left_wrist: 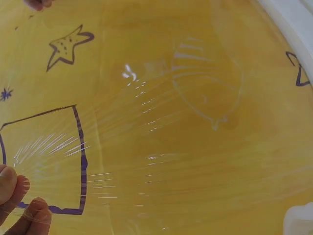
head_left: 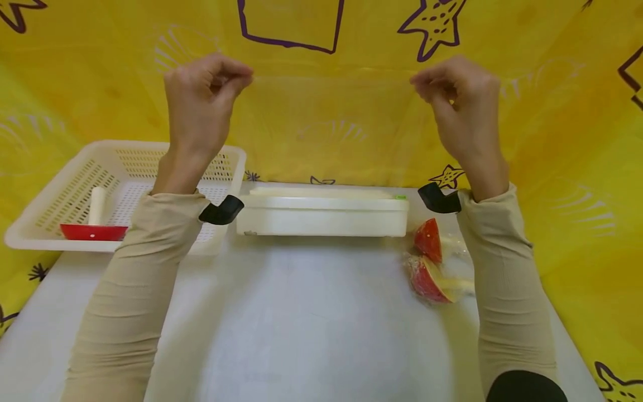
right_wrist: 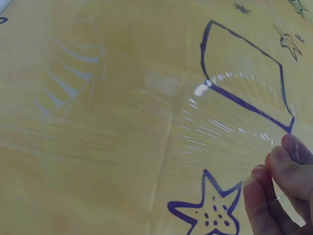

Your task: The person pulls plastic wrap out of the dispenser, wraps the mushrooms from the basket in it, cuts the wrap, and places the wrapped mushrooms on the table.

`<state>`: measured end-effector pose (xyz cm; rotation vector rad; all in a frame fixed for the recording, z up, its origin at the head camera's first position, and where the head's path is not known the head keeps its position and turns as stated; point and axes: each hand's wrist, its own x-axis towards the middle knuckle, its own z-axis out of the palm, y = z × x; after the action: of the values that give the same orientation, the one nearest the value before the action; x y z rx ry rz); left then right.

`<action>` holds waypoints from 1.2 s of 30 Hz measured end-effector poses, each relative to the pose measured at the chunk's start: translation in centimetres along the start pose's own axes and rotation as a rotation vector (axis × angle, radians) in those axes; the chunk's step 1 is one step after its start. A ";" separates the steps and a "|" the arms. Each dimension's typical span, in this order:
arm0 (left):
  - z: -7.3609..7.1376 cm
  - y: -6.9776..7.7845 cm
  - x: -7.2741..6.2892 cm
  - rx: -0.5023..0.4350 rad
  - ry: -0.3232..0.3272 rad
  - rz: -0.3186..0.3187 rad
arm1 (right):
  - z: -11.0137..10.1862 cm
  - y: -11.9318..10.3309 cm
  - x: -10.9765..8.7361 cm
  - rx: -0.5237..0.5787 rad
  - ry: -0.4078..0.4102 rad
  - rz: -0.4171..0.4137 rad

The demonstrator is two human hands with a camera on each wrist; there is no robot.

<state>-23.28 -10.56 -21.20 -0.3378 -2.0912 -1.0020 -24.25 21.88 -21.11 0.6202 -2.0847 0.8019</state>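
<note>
A thin clear sheet of plastic wrap is stretched between my raised hands, above and behind a long white box. With thumb and fingertips my left hand pinches its upper left corner. At the upper right corner my right hand pinches it the same way. Fine creases fan out from the pinched corner of the plastic wrap in the left wrist view. Similar shiny creases run across the plastic wrap from the fingers in the right wrist view.
On the left, a white perforated basket holds a mushroom-shaped piece with a red cap and white stem. Two similar red-capped pieces, one upper and one lower, lie by my right forearm in clear film. A yellow patterned cloth hangs behind the white table.
</note>
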 end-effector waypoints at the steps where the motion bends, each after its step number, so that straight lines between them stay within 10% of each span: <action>1: 0.0 0.0 -0.1 0.000 -0.006 0.000 | 0.0 0.0 -0.2 0.005 -0.003 -0.004; 10: -1.0 0.7 -1.6 -0.005 -0.062 0.021 | -1.0 -0.1 -2.0 0.014 -0.037 -0.103; 22: -3.5 1.6 -4.7 -0.095 -0.236 -0.152 | -2.7 -1.7 -6.2 0.170 -0.196 0.152; 28: -4.8 1.5 -6.6 -0.146 -0.343 -0.178 | -3.3 -2.0 -8.4 0.260 -0.232 0.132; 36: -6.1 1.4 -9.4 -0.169 -0.473 -0.092 | -3.6 -2.1 -11.9 0.348 -0.314 0.054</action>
<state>-13.11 -13.38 -25.05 -0.6185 -2.4636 -1.2503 -14.41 24.85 -28.35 0.9303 -2.2666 1.1763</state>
